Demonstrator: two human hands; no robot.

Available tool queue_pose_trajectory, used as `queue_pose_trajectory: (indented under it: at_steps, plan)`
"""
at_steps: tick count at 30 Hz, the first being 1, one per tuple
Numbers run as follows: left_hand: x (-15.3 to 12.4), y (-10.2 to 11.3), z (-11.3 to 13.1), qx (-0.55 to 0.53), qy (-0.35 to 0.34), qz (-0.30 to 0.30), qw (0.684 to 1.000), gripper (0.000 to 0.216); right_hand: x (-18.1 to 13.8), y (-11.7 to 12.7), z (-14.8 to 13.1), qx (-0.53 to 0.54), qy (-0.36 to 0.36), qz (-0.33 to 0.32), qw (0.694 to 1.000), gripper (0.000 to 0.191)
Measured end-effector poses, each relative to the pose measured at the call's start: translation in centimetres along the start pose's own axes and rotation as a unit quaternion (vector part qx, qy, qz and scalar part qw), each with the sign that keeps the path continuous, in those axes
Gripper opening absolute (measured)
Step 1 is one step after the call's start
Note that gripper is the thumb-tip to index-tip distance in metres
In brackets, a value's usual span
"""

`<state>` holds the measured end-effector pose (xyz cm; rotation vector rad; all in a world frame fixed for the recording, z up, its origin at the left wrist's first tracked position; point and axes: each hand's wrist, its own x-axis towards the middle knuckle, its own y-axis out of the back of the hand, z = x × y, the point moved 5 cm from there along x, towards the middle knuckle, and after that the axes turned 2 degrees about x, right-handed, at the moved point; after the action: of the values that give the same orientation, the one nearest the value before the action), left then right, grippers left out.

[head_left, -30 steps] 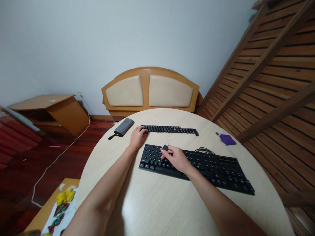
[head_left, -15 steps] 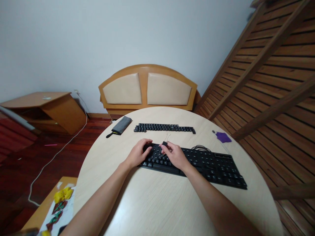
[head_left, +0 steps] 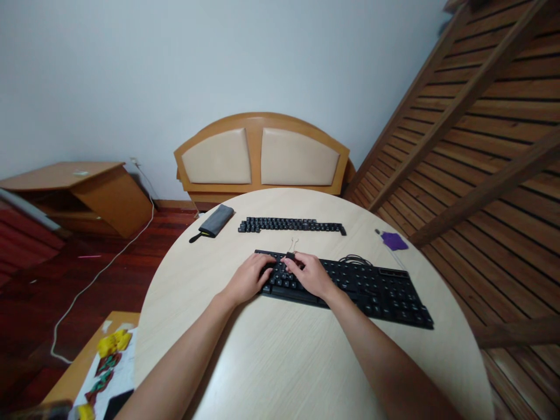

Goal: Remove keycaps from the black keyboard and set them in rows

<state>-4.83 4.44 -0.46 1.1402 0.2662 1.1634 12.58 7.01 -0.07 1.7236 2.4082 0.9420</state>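
Note:
A long black keyboard (head_left: 385, 291) lies slightly slanted on the round table, many of its key positions bare. Over its left end rests my left hand (head_left: 254, 275), fingers stretched on the keys and thumb apart. My right hand (head_left: 310, 274) pinches a keycap puller (head_left: 290, 255) with a black body and thin wire loops pointing up and away. Both hands are close together over the keyboard's left part. Whether a key sits beneath my right fingertips is hidden. Beyond the keyboard, loose black keycaps (head_left: 289, 224) stand in tight rows.
A grey pouch (head_left: 217, 220) with a strap lies at the table's (head_left: 262, 361) back left. At the right are a purple cloth (head_left: 395, 241) and a thin brush-like stick. A coiled cable (head_left: 355, 260) sits behind the keyboard. A slatted wooden screen (head_left: 481, 175) leans at right.
My left hand has slid a little to the right along the keyboard, uncovering its left corner. The keyboard has shifted slightly; my right hand still pinches the keycap puller.

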Motion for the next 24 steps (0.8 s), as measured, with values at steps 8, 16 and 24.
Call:
queue_pose_trajectory:
  at_steps: [8,16,24]
  plan:
    - [-0.7,-0.5,-0.3,0.003,0.005,0.024,1.000,0.019,-0.5,0.1,-1.4,-0.112,0.054,0.005,0.992,0.037]
    - [-0.5,-0.3,-0.1,0.011,-0.004,0.017,1.000,0.018,-1.2,0.5,-1.8,-0.059,0.049,-0.015,0.997,0.031]
    - [-0.4,-0.3,-0.1,0.012,-0.007,0.025,1.000,0.019,-0.9,0.5,-1.0,-0.016,0.010,-0.020,1.000,0.033]
